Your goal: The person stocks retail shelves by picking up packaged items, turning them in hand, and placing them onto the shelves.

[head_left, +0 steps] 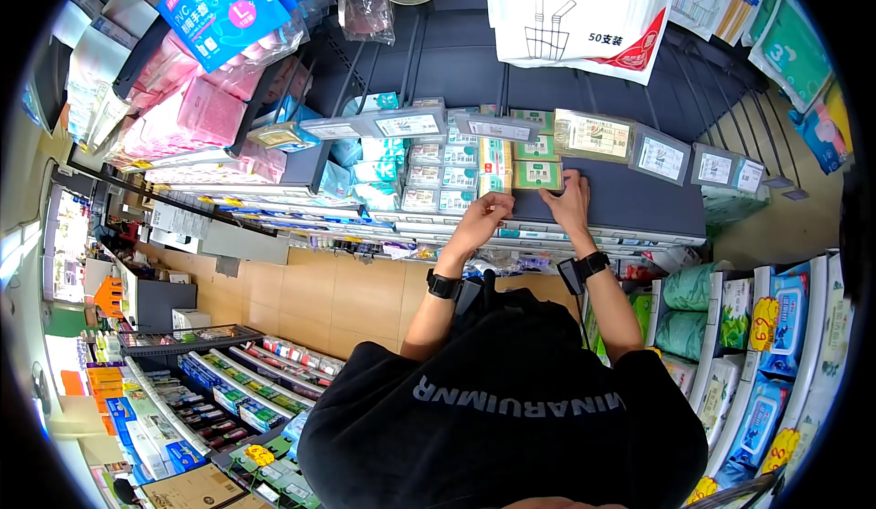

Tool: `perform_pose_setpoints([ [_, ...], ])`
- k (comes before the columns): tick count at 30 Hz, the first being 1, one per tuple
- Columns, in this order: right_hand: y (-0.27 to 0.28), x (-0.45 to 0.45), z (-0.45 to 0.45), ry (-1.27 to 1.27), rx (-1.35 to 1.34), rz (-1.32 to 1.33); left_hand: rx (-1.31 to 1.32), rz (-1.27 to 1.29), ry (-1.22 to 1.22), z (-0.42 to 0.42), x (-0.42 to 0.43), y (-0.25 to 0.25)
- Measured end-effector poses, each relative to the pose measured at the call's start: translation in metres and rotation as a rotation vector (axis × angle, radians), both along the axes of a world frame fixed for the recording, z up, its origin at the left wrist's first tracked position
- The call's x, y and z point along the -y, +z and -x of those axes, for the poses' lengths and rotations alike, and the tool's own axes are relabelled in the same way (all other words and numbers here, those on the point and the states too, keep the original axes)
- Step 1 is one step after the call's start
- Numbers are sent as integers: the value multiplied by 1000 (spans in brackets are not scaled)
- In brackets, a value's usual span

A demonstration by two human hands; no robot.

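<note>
On a dark shelf, small packs stand in rows. My left hand (488,219) is at the front end of a row of orange and white packs (494,164), its fingers curled together; whether it grips anything is too small to tell. To its right, a green and yellow pack (537,176) lies at the front of its row. My right hand (569,203) touches that pack's right side, thumb at the front edge and fingers at the corner. White packs (441,177) fill rows to the left of my left hand.
Price tags (593,136) hang over the packs from metal hooks. A large white bag (579,16) hangs above. Pink packages (196,116) are at the upper left. Wipes packs (780,322) line a shelf on the right. Tiled floor (351,294) shows below the shelf.
</note>
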State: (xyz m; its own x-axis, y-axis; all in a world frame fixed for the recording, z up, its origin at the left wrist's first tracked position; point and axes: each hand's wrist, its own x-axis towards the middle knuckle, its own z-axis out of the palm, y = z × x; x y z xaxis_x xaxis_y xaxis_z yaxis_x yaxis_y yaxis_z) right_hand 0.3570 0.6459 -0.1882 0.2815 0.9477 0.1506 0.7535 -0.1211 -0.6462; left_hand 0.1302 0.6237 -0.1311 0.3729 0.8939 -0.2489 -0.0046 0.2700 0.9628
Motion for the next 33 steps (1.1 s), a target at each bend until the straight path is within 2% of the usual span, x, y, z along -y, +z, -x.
perform_pose_setpoints([
  [26, -3, 2, 4, -30, 54, -106, 4, -16, -6, 5, 15, 7],
  [32, 4, 7, -3, 1, -61, -80, 30, -20, 17, 7, 20, 9],
  [33, 6, 9, -4, -11, -177, -87, 33, -28, 16, 7, 20, 6],
])
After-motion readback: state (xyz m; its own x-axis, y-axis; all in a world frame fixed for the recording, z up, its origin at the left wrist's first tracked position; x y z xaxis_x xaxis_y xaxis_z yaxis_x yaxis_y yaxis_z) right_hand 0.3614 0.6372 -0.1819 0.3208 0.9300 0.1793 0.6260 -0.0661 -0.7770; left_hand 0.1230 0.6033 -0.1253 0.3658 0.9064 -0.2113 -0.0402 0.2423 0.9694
